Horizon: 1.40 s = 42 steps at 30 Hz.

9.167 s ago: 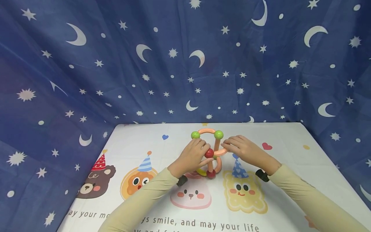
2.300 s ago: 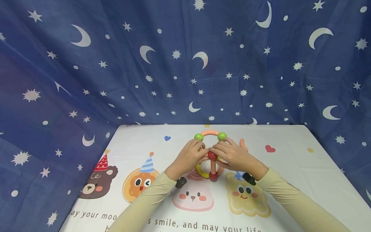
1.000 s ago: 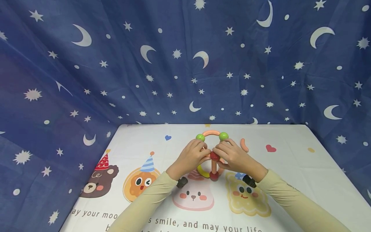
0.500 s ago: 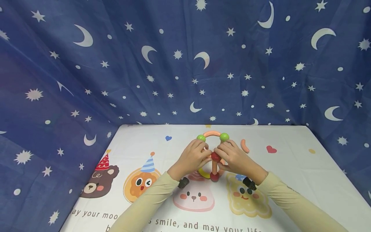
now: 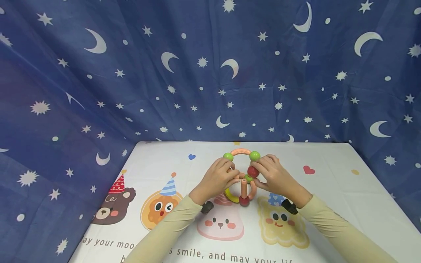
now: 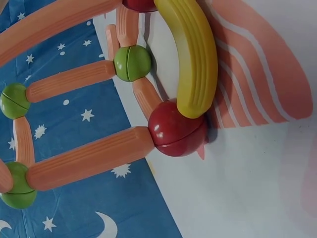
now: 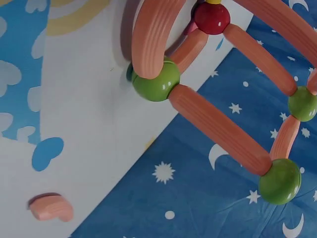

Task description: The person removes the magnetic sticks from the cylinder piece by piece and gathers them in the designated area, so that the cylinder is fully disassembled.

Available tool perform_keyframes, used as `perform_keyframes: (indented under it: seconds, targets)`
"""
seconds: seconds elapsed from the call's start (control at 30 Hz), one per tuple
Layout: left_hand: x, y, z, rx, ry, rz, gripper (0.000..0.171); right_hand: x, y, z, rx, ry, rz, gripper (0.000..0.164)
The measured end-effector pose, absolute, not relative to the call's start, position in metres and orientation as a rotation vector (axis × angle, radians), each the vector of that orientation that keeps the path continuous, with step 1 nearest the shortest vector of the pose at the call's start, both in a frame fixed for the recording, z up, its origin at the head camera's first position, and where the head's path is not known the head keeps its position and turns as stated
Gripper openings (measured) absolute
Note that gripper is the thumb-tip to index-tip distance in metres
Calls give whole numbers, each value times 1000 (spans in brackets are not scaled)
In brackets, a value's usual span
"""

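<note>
A ball-and-stick building frame of green and red balls with orange sticks stands on the table, a green ball (image 5: 254,156) at its back top corner. Its base has a yellow curved stick (image 6: 193,57) joined to a red ball (image 6: 177,128). My left hand (image 5: 214,180) curls at the frame's left side, thumb and fingertips pinching an orange stick, mostly hidden by the fingers. My right hand (image 5: 277,177) pinches a loose red ball (image 5: 253,171) between thumb and fingers. Just left of it, an upright orange stick (image 5: 244,188) shows a bare top end.
A short curved orange stick (image 7: 52,207) lies on the table beyond my right hand. White cloth printed with cartoon figures covers the table (image 5: 329,204). A blue star-and-moon curtain (image 5: 184,95) hangs along the back and sides.
My right hand has pulled the red ball off the upright stick's top and moved it right. Earlier it held the curved orange stick, since laid on the table. My left hand stays put.
</note>
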State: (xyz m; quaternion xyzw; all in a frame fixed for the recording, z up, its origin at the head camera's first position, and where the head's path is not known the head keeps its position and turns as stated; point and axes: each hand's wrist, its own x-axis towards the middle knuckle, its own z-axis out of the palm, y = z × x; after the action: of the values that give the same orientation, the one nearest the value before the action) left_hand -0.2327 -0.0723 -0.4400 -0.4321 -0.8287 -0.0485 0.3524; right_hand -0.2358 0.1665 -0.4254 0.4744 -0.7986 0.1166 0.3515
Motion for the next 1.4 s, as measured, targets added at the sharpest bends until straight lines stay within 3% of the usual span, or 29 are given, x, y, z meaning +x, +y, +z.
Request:
perform_keyframes:
  seconds: [0.17,0.37,0.5,0.57,1.0,1.4]
  targets:
    - [-233,-72,-441,-1119,-2144,-118,23,-235,174,-427,1231,-2059,332,32]
    - [-232,-71,-441,-1131,-2151,-118,23,-239,200,-429,1092,-2059,422,33]
    - [-233,-71,-441,-1123,-2150,-116,23,-247,218,-433,990,-2109,446,52]
    - [-233,-71,-441,-1119,-2145,-110,23,-252,226,-437,977,-2132,434,54]
    - [-233,-72,-445,-1119,-2134,-132,22,-282,237,-479,1216,-2355,178,46]
    - [-233,-71,-445,-1122,-2136,-148,24,-299,222,-486,1331,-2484,-109,35]
